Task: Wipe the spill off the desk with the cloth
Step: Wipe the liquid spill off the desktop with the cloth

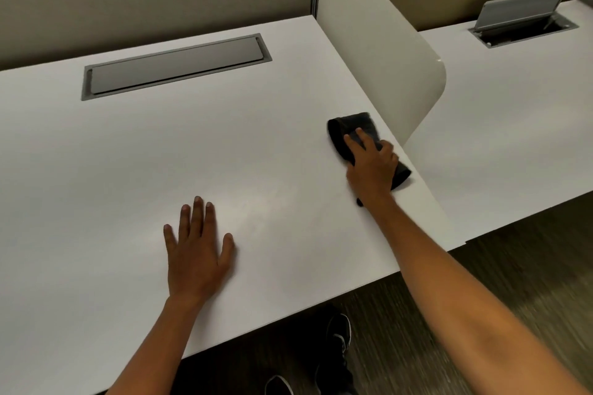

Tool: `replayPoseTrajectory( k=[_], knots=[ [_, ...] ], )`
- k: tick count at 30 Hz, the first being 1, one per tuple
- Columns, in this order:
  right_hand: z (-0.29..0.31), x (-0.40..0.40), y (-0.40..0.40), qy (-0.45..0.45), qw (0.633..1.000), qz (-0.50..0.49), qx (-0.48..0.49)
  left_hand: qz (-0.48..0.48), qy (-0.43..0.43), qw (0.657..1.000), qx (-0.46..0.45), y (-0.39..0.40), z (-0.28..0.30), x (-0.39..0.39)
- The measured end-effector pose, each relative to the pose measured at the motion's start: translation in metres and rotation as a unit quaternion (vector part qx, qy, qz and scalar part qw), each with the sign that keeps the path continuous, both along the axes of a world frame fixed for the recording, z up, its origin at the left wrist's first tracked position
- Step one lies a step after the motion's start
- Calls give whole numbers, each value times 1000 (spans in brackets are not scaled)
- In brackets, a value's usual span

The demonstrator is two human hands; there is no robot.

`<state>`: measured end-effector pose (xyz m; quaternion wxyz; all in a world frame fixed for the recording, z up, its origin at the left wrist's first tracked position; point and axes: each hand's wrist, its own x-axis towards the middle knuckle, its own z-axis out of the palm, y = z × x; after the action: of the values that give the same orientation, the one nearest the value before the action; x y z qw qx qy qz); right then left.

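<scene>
Head view, table: the white table [134, 144] fills most of the frame, its front edge running from 7 o'clock up towards 3 o'clock.
Head view, cloth: a dark cloth [345, 131] lies flat on the table at about 2 o'clock, close to the right edge and just in front of the white divider panel [378, 51].
Head view, right hand: the right hand [372, 167] presses down on the cloth; its grip is loosely curled, fingers spread over the fabric, with cloth showing past the fingertips and behind the wrist.
Head view, left hand: the left hand [197, 253] lies palm down on the bare table near centre, at about 6 o'clock; its grip is fully spread and holds nothing.
Head view, spill: a faint dull smear [256, 202] shows between the two hands; whether it is wet I cannot tell.
Head view, cable hatch: a closed grey hatch [176, 66] is set into the table at 11 o'clock.
Head view, neighbouring table: at 1 o'clock a second hatch [521, 9] stands with its lid tilted up.
Head view, floor: dark shoes [337, 333] show below the table edge at 6 o'clock.
</scene>
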<state>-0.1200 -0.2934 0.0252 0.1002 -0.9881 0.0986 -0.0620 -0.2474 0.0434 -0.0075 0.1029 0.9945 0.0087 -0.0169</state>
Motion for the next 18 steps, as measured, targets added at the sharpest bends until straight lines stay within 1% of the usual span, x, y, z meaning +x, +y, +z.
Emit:
replayPoseTrajectory(
  k=[3, 5, 7, 10, 13, 15, 18],
  knots=[
    [-8, -36, 53, -57, 996, 70, 10, -2, 2, 1000, -3, 1, 0, 0],
    [-11, -66, 94, -79, 991, 106, 28, -5, 3, 1000, -2, 1, 1, 0],
    [-9, -94, 130, -81, 986, 132, 57, -2, 5, 1000, -1, 1, 2, 1],
    [-6, -138, 166, -72, 981, 165, 74, -1, 10, 1000, -5, 1, 4, 1],
    [-11, -170, 176, -62, 979, 174, 84, 3, 7, 1000, -29, -1, 10, 0],
    [-15, -186, 170, -72, 979, 182, 64, 3, 1, 999, -37, -2, 12, -1],
    [-17, -190, 146, -92, 974, 207, 23, -3, -1, 1000, -25, 0, 11, -1]
  ],
)
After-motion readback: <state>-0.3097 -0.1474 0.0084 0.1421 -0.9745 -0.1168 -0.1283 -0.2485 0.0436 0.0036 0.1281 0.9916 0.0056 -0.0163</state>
